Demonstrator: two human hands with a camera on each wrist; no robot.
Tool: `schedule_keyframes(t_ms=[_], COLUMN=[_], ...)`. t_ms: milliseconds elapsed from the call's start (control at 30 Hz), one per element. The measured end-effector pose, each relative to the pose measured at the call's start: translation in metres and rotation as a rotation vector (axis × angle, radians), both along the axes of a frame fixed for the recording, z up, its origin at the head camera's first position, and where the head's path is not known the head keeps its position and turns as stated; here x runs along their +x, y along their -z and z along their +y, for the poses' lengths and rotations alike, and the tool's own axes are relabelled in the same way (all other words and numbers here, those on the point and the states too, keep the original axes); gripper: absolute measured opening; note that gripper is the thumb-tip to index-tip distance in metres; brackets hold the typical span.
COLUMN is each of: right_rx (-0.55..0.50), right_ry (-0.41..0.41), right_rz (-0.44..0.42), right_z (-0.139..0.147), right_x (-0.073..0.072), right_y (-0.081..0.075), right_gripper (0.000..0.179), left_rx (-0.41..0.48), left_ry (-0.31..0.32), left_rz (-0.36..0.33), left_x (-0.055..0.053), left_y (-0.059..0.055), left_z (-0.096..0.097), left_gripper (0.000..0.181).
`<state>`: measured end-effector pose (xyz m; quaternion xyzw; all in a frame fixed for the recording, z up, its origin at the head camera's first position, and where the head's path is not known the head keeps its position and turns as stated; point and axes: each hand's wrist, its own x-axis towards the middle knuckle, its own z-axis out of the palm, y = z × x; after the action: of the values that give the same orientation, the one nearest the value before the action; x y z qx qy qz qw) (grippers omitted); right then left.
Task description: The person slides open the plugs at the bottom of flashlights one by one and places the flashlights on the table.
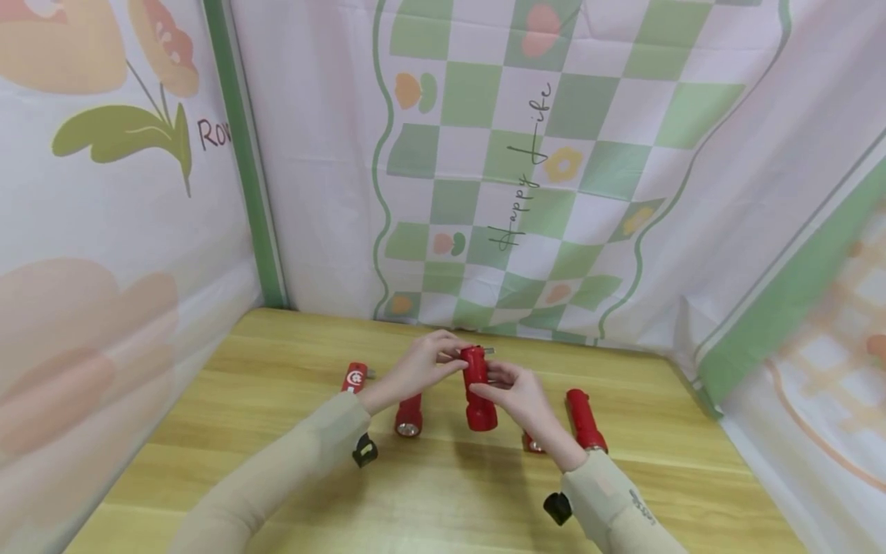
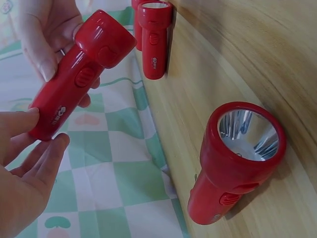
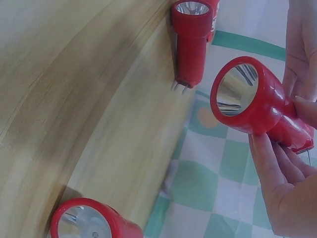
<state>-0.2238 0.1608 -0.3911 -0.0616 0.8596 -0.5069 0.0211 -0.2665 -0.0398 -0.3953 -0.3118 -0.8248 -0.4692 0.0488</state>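
Both hands hold one red flashlight [image 1: 477, 396] above the table, lamp end down, with metal plug prongs [image 1: 490, 351] sticking out near its top. The left hand [image 1: 421, 363] pinches the tail end between thumb and fingers. Around the body, the thumb and fingers of the right hand [image 1: 521, 394] grip from the other side. A sliding switch [image 2: 85, 77] and small white lettering show on the held flashlight in the left wrist view. Its round reflector [image 3: 238, 89] faces the camera in the right wrist view.
More red flashlights lie on the wooden table [image 1: 429, 492]: one near the left forearm [image 1: 409, 415], one with a white logo [image 1: 355, 377] farther left, another at the right [image 1: 584, 419]. The right wrist partly covers a further lamp end [image 1: 534, 443]. A patterned curtain [image 1: 318, 192] hangs behind.
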Motion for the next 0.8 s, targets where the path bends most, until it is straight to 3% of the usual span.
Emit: schedule_keyframes(t_ms=[800], right_rx=[-0.100], right_ry=[0.046], right_rz=[-0.088], right_z=[0.002], right_x=[-0.007], right_y=[0.007], right_gripper=[0.049], left_rx=[-0.060], left_ry=[-0.020], left_rz=[0.011], left_x=[-0.015], left_y=[0.007], left_z=[0.013], left_gripper=[0.032])
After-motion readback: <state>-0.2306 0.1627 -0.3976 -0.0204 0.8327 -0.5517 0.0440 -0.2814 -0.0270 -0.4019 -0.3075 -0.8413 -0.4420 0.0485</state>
